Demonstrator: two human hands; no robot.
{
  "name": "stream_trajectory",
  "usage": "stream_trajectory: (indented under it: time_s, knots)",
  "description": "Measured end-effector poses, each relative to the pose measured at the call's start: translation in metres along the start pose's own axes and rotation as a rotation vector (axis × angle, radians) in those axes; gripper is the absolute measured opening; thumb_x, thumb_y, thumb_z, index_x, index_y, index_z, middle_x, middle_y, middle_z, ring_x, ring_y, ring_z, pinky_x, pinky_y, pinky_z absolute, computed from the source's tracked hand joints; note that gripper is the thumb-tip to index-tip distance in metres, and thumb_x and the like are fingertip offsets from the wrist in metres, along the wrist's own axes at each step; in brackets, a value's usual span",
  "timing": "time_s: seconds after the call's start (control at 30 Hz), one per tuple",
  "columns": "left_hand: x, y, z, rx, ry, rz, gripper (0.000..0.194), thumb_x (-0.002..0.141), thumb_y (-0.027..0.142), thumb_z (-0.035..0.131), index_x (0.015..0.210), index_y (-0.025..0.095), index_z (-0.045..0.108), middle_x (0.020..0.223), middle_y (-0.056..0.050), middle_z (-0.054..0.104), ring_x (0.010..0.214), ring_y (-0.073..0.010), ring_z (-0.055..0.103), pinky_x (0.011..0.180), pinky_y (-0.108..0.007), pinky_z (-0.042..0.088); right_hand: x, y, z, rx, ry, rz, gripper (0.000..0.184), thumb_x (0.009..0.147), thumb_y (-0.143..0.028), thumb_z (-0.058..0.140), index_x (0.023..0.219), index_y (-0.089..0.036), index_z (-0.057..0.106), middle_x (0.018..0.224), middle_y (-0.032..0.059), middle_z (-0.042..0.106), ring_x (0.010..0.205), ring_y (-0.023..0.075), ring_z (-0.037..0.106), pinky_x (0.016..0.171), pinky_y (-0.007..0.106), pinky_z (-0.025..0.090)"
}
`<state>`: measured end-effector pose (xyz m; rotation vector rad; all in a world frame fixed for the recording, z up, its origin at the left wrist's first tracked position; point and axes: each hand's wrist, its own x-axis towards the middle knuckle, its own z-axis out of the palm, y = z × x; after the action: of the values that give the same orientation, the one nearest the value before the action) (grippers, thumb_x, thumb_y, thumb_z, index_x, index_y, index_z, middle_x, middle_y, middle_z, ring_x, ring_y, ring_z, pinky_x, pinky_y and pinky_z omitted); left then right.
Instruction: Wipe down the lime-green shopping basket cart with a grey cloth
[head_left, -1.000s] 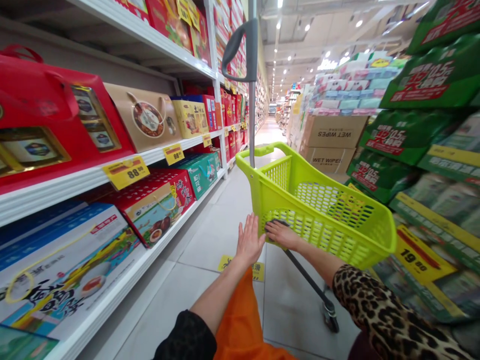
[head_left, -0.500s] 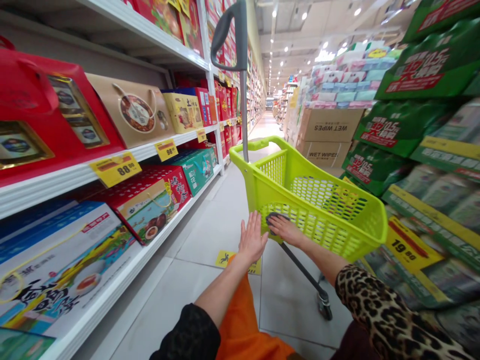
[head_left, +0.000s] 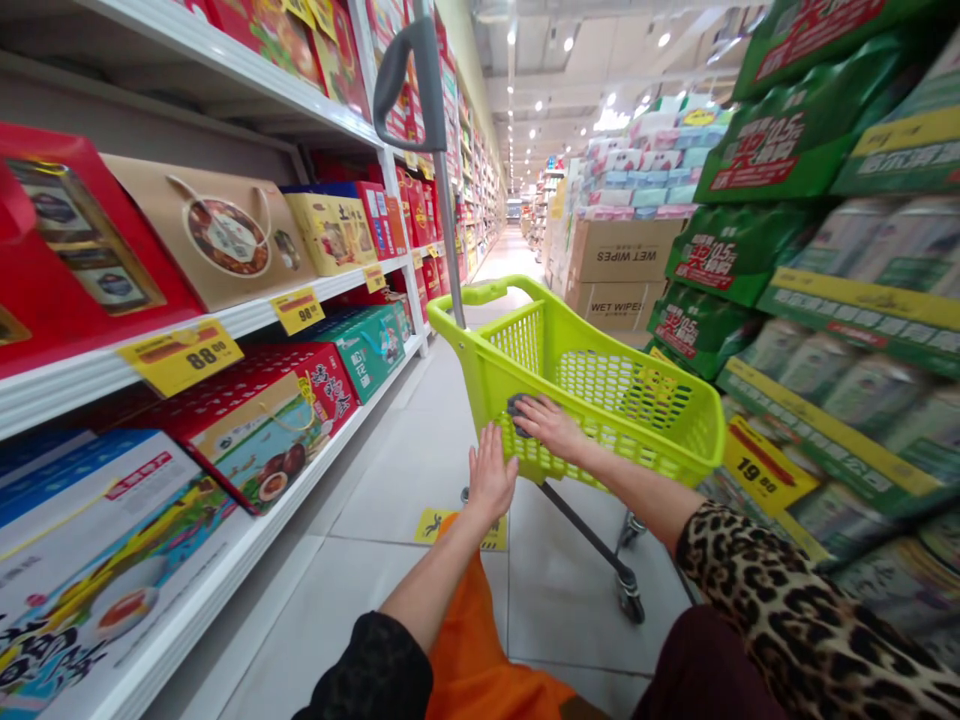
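A lime-green plastic shopping trolley basket (head_left: 675, 400) stands in the aisle ahead of me, tilted, with a tall grey pull handle (head_left: 420, 90) rising from its left side. My right hand (head_left: 551, 425) presses a dark grey cloth (head_left: 517, 405) against the basket's near wall, fingers curled over it. Beside it, my left hand (head_left: 491, 475) lies flat and open against the basket's near left corner. An orange cloth (head_left: 480, 640) hangs below my left forearm.
Shelves of boxed gift sets (head_left: 225, 240) with yellow price tags (head_left: 180, 355) run along the left. Green multipacks (head_left: 802, 130) and cardboard wet-wipes cartons (head_left: 622, 260) are stacked on the right. The trolley's wheel (head_left: 628, 600) rests on the grey tiled floor, near a yellow floor sticker (head_left: 439, 525).
My right hand and the cloth have slid up and a little left along the basket wall. The view has swung to the right, shifting the basket left; my left hand stays flat on it.
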<state>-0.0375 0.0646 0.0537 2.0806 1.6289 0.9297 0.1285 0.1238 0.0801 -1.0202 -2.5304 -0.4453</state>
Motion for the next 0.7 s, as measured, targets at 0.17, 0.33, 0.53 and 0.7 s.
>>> stream_trajectory:
  time_s: [0.17, 0.33, 0.53, 0.7]
  knots:
    - [0.009, 0.015, 0.009, -0.818, 0.014, -0.385, 0.046, 0.087, 0.031, 0.031, 0.129, 0.015, 0.038, 0.133, -0.01, 0.046, 0.125, -0.0195, 0.04, 0.104, -0.039, 0.032, -0.019, -0.052, 0.033, 0.359, 0.176, 0.275, 0.049, 0.078, -0.007, 0.04, 0.126, -0.016, 0.045, 0.13, 0.0122, 0.048, 0.12, 0.0196, 0.043, 0.099, 0.04, 0.038]
    - [0.008, 0.035, 0.013, -1.415, -0.134, -0.671, 0.038, 0.087, 0.039, 0.032, 0.108, 0.016, 0.056, 0.105, -0.007, 0.065, 0.097, -0.0177, 0.061, 0.085, -0.031, 0.048, -0.031, -0.07, 0.027, 0.395, 0.283, 0.404, 0.047, 0.079, -0.014, 0.039, 0.126, -0.014, 0.044, 0.131, 0.0143, 0.045, 0.124, 0.0222, 0.039, 0.101, 0.044, 0.035]
    - [-0.009, 0.035, 0.039, -1.305, -0.103, -0.82, 0.024, 0.085, 0.028, 0.038, 0.093, 0.014, 0.056, 0.101, -0.007, 0.065, 0.093, -0.0152, 0.06, 0.081, -0.027, 0.047, -0.062, -0.073, 0.011, 0.117, 0.021, 0.234, 0.064, 0.075, -0.037, 0.055, 0.127, -0.003, 0.041, 0.14, 0.0239, 0.028, 0.132, 0.0342, 0.019, 0.102, 0.06, 0.017]
    - [-0.017, 0.036, 0.055, -1.162, -0.161, -0.915, 0.021, 0.082, 0.025, 0.038, 0.091, 0.016, 0.055, 0.1, -0.008, 0.065, 0.098, -0.021, 0.058, 0.085, -0.037, 0.043, -0.084, -0.066, 0.009, 0.033, -0.086, 0.036, 0.061, 0.076, -0.024, 0.054, 0.132, -0.008, 0.036, 0.141, 0.0201, 0.029, 0.133, 0.0307, 0.018, 0.103, 0.057, 0.019]
